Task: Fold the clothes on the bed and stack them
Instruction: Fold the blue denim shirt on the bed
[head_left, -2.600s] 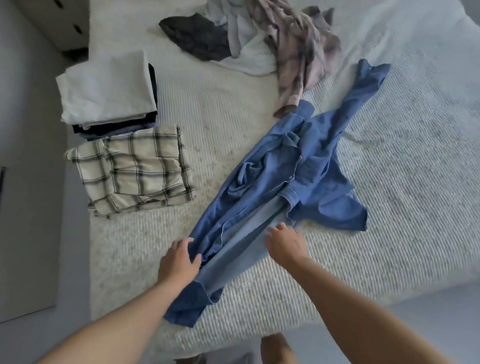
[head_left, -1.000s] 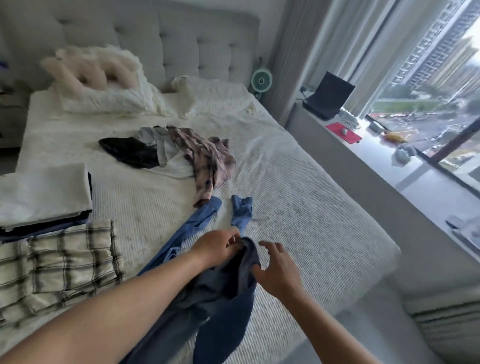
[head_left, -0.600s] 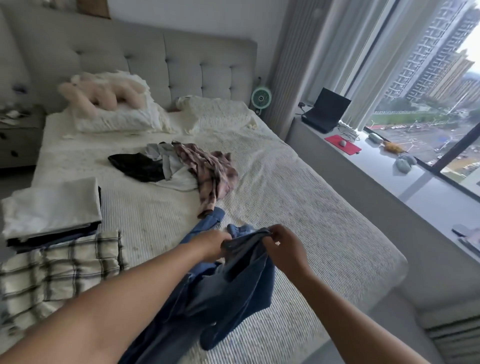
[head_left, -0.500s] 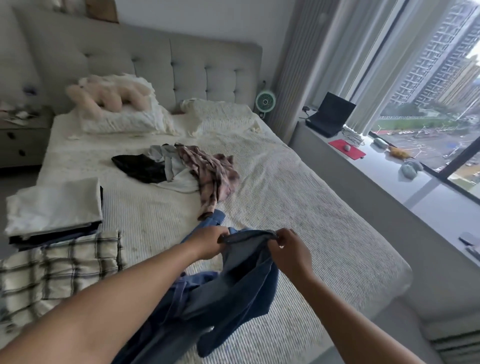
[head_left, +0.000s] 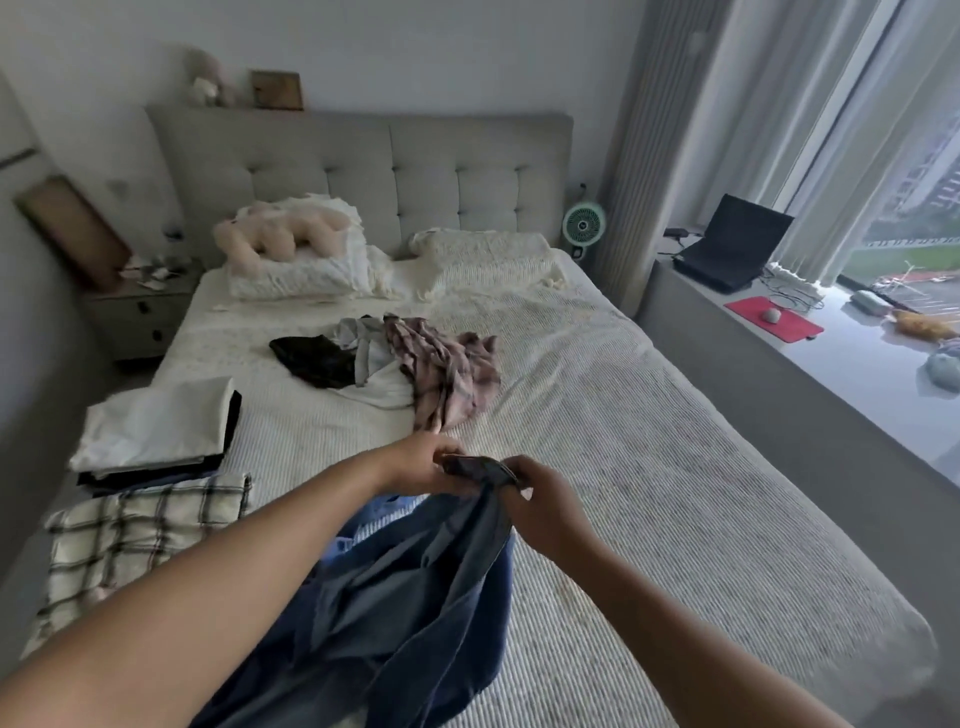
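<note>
A blue denim shirt (head_left: 410, 587) hangs in front of me above the near part of the bed (head_left: 623, 467). My left hand (head_left: 426, 465) and my right hand (head_left: 540, 506) both grip its top edge, close together. At the bed's left side lies a folded stack (head_left: 156, 431) with a white piece on top, and a folded plaid shirt (head_left: 130, 535) lies nearer to me. An unfolded heap sits mid-bed: a black garment (head_left: 311, 361), a white garment (head_left: 379, 374) and a pink plaid shirt (head_left: 447, 374).
Pillows (head_left: 311, 270) with a plush toy (head_left: 275, 239) lie at the grey headboard (head_left: 363, 171). A nightstand (head_left: 137, 312) stands at the left. At the right a window ledge (head_left: 831, 374) holds a laptop (head_left: 732, 244) and a red mat (head_left: 774, 325). A small fan (head_left: 584, 226) stands by the curtain.
I have lifted the blue shirt off the bed and brought both hands together on its top edge. My head has tilted up, so the headboard and wall show.
</note>
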